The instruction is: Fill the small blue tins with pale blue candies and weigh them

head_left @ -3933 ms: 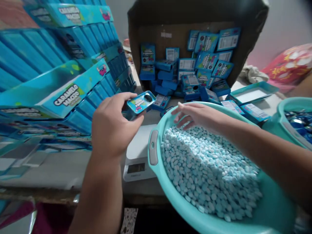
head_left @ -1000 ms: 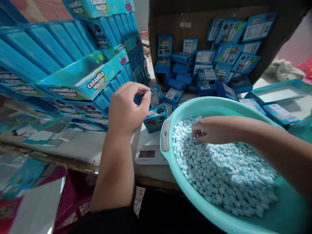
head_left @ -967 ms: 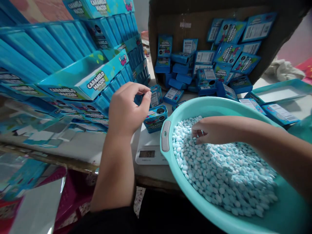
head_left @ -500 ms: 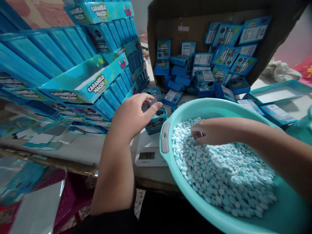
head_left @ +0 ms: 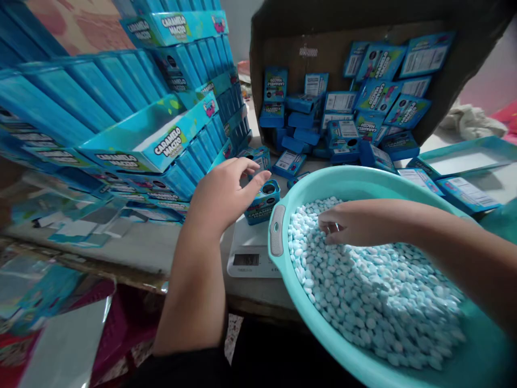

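My left hand (head_left: pixel 228 194) hovers with thumb and fingers apart beside a small blue candy box (head_left: pixel 262 203). That box stands upright on a white kitchen scale (head_left: pixel 247 263) and has a dark round hole in its top. The scale's display is lit, but its digits are too blurred to read. In the turquoise basin (head_left: pixel 343 175), many pale blue and white candies (head_left: pixel 355 302) lie heaped. My right hand (head_left: pixel 343 222) is down at the left side of the heap, its fingers curled and closed on some candies, the fingertips partly hidden.
Stacked display cartons (head_left: pixel 161 145) full of blue boxes rise at the left. Behind the basin, a cardboard box (head_left: pixel 291 54) on its side holds many small boxes. An open blue tray (head_left: pixel 468 156) lies at the right. Below the table edge is a purple crate (head_left: pixel 129 318).
The whole view has shifted slightly, so things sit a little further right and lower. Both hands keep nearly the same places and poses.
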Demonstrator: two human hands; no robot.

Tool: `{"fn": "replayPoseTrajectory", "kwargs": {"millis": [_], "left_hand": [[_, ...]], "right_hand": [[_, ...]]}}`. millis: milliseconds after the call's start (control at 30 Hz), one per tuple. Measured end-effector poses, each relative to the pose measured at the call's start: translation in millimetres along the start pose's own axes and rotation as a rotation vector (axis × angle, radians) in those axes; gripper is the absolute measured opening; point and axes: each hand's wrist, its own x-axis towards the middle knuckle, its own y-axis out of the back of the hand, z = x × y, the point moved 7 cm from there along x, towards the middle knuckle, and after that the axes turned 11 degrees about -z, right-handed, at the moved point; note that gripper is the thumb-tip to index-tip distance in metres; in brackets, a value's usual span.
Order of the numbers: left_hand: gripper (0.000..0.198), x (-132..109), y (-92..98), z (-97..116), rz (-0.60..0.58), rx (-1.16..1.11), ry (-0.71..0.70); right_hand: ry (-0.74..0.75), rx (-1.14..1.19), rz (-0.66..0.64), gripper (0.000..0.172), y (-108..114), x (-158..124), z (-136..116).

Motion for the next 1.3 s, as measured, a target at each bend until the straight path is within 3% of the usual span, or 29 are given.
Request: {"fn": "replayPoseTrajectory", "kwargs": {"millis": [700,833,933,1000,1100,1200,1300], "left_hand": [[0.040,0,-3.4,-1,-0.049,0.009,0.002],[0.056,1,-14.4,-13,-0.180,-0.027,0.033],[0.096,-2,-24.0,-22,-0.324,-0.054,0.019],[0.101,-5,-23.2,-23,-0.350,-0.051,0.001],[0.084,-8,-12.3,-16,-0.248,-0.030,-0.024],[0.085,-9,0.2,-1,-0.027,0.024,-0.092],[0.062,-12,5.2,25,0.223,0.134,-0.318]], "right_hand": [[0.021,0.013,-0.011,0.023,-2,2,2],[0.002,0.008,-0.009,0.023,-2,2,0],[-0.005,0.005,-0.004,0.026,-2,2,-3],[-0.004,0.004,-0.003,0.026,-2,1,-4],[-0.013,0.024,0.025,0.027,1,-1,-2],[0.020,0.052,0.148,0.029,12,-3,-4],[0.083,0.387,0.343,0.016,28,-6,-4]]}}
